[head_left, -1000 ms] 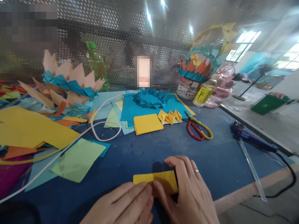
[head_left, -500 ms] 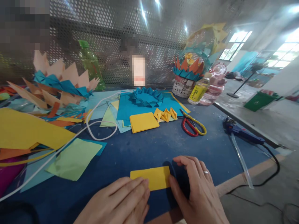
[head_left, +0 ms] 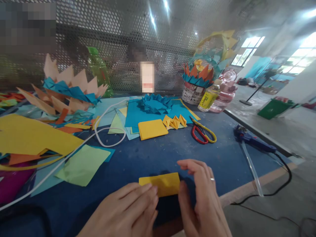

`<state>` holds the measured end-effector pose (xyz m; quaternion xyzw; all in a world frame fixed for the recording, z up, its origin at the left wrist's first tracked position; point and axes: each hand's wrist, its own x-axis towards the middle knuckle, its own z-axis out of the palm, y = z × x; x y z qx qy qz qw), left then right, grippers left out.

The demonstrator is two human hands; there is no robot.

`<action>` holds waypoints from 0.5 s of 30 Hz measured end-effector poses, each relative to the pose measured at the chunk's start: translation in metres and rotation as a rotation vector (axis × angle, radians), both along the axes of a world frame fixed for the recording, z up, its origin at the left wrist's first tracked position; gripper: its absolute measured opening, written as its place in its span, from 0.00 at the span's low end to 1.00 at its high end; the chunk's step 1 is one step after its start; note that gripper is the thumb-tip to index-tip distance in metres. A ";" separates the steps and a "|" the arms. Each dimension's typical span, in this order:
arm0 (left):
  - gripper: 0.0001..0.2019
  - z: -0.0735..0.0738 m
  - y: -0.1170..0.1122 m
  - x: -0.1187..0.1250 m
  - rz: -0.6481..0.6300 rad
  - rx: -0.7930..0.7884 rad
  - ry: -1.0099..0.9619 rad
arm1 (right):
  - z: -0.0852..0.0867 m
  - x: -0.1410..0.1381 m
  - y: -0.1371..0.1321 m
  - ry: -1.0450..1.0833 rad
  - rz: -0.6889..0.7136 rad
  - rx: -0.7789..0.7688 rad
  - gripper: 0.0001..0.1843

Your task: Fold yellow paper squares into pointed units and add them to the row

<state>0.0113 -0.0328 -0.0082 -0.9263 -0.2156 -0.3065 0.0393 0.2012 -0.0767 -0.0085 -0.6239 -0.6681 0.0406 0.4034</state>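
Left grip: fingers together on left end of yellow paper strip, can't tell if pinching. Right grip: thumb and fingers apart, beside strip's right end. Under strip, blue bench.

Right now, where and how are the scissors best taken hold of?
Likely by the red handle and yellow handle, with the right hand coming from the near right: both loops lie toward the person, while the blades point away and leftward.
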 end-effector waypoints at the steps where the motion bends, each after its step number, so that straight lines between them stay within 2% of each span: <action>1: 0.14 0.000 -0.001 0.001 0.004 -0.008 0.004 | 0.002 -0.001 0.000 0.000 -0.033 0.036 0.18; 4: 0.17 0.001 -0.002 0.004 0.017 -0.026 -0.005 | 0.002 -0.006 0.002 -0.066 -0.045 0.038 0.17; 8: 0.19 0.002 -0.001 0.005 0.019 -0.011 -0.048 | -0.010 -0.010 0.007 -0.228 -0.019 -0.074 0.25; 11: 0.18 0.001 -0.001 0.004 -0.004 0.014 -0.003 | -0.017 -0.003 0.009 -0.320 -0.001 -0.086 0.30; 15: 0.18 -0.003 -0.002 0.005 0.064 0.054 -0.008 | -0.017 0.011 0.008 -0.333 0.028 -0.117 0.31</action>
